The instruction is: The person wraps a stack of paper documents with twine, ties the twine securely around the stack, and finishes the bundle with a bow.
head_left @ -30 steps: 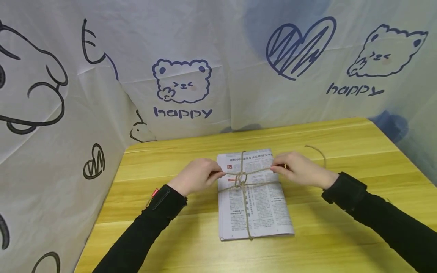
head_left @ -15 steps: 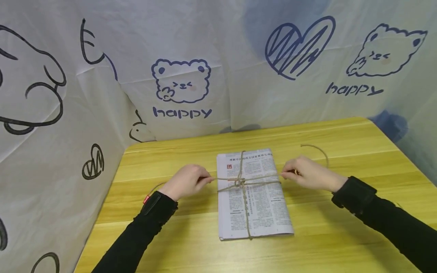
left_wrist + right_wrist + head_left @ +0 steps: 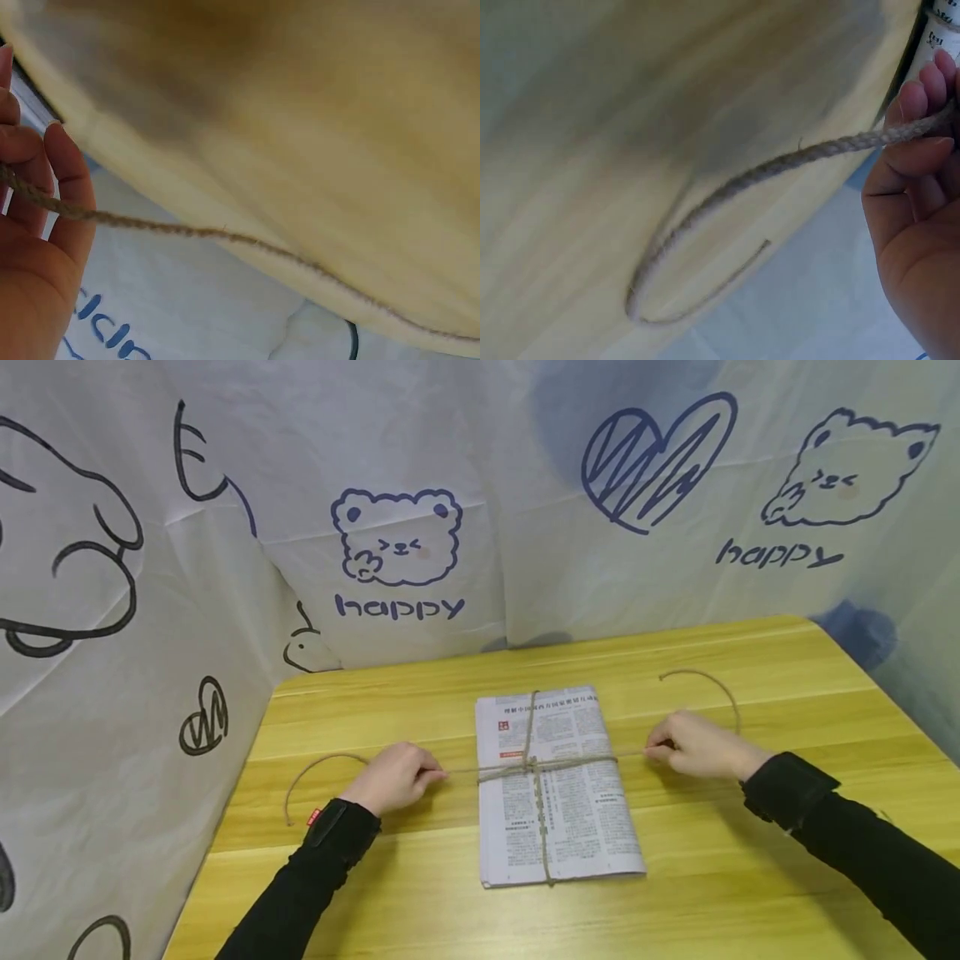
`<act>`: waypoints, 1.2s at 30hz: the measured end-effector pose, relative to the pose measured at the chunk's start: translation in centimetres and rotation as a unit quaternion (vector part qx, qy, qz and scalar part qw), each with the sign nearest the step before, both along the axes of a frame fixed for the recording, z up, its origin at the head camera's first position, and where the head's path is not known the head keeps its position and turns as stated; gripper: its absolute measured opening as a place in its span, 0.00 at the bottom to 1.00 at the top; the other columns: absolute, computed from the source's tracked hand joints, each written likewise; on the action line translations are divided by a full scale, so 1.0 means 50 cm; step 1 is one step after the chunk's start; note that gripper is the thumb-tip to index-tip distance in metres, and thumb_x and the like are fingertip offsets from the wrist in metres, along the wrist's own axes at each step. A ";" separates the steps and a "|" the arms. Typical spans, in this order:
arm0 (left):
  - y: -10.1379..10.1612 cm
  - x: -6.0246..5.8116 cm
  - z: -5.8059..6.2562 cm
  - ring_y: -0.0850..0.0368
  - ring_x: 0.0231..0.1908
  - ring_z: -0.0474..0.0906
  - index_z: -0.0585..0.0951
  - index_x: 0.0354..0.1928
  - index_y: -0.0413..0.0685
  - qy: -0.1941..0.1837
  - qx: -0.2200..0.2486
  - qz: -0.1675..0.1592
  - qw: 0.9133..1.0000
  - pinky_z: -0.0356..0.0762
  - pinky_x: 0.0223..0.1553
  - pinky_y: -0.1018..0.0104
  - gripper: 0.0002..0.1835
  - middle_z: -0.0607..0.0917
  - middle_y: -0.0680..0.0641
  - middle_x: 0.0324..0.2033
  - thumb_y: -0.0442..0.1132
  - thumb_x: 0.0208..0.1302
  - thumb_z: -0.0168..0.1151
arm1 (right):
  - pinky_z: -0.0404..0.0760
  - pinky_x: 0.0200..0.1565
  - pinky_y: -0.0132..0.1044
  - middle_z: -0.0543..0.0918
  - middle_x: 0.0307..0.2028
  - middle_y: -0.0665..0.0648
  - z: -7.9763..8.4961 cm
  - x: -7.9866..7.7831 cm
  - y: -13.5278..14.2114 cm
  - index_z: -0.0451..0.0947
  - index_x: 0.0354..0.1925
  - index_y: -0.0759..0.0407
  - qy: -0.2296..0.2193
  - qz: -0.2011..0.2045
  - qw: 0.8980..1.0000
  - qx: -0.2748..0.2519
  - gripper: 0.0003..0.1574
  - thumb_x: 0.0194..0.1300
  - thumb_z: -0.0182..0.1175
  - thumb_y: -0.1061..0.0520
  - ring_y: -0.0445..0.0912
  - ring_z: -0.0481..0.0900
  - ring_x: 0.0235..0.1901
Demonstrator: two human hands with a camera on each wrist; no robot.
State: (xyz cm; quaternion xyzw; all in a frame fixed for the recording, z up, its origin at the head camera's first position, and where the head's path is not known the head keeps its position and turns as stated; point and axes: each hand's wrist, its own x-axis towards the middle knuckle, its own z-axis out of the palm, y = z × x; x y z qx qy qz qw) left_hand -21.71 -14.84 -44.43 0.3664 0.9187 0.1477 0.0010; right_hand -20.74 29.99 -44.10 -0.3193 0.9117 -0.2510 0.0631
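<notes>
A folded stack of newspapers (image 3: pixel 577 827) lies on the table, bound crosswise by brown twine (image 3: pixel 545 843) with a knot at the crossing. To its left, my left hand (image 3: pixel 393 777) pinches one end length of the twine, which runs taut to the knot. On the other side my right hand (image 3: pixel 701 746) pinches the opposite length, also pulled straight. Past each hand a loose tail curves away; the left wrist view shows one twine tail (image 3: pixel 187 231) leaving the fingers, and the right wrist view shows the other twine tail (image 3: pixel 727 187) bending into a loop.
The yellow wood-grain table (image 3: pixel 420 893) has rounded far corners. Behind and to the left hangs a pale cloth (image 3: pixel 525 568) printed with bears, hearts and "happy". Dark sleeves with wrist straps cover both forearms.
Both hands have moved apart, left hand leftward and right hand rightward, drawing the twine out. The loose loop at the crossing has tightened into a small flat knot. The newspapers stay in place.
</notes>
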 end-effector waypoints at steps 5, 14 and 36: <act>-0.008 0.004 -0.015 0.65 0.25 0.76 0.87 0.29 0.51 -0.005 0.004 0.003 1.000 0.75 0.30 0.67 0.08 0.85 0.55 0.26 0.41 0.63 0.62 | 0.58 0.22 0.29 0.61 0.14 0.41 -0.010 -0.003 -0.001 0.76 0.19 0.49 0.015 -0.007 1.000 0.007 0.18 0.65 0.58 0.63 0.34 0.55 0.14; 0.009 0.002 0.001 0.64 0.19 0.67 0.82 0.38 0.55 -0.114 0.029 0.030 0.993 0.67 0.24 0.68 0.08 0.78 0.57 0.21 0.48 0.67 0.57 | 0.69 0.24 0.32 0.75 0.20 0.46 0.013 -0.002 -0.025 0.80 0.34 0.51 -0.020 -0.005 1.000 -0.021 0.09 0.68 0.57 0.51 0.37 0.67 0.18; 0.171 -0.002 0.037 0.63 0.14 0.63 0.76 0.18 0.57 0.014 0.024 0.051 0.998 0.57 0.19 0.71 0.21 0.70 0.57 0.11 0.54 0.69 0.53 | 0.63 0.25 0.32 0.70 0.19 0.46 0.039 0.011 -0.157 0.75 0.31 0.54 -0.003 0.049 0.998 -0.034 0.07 0.68 0.56 0.58 0.37 0.61 0.18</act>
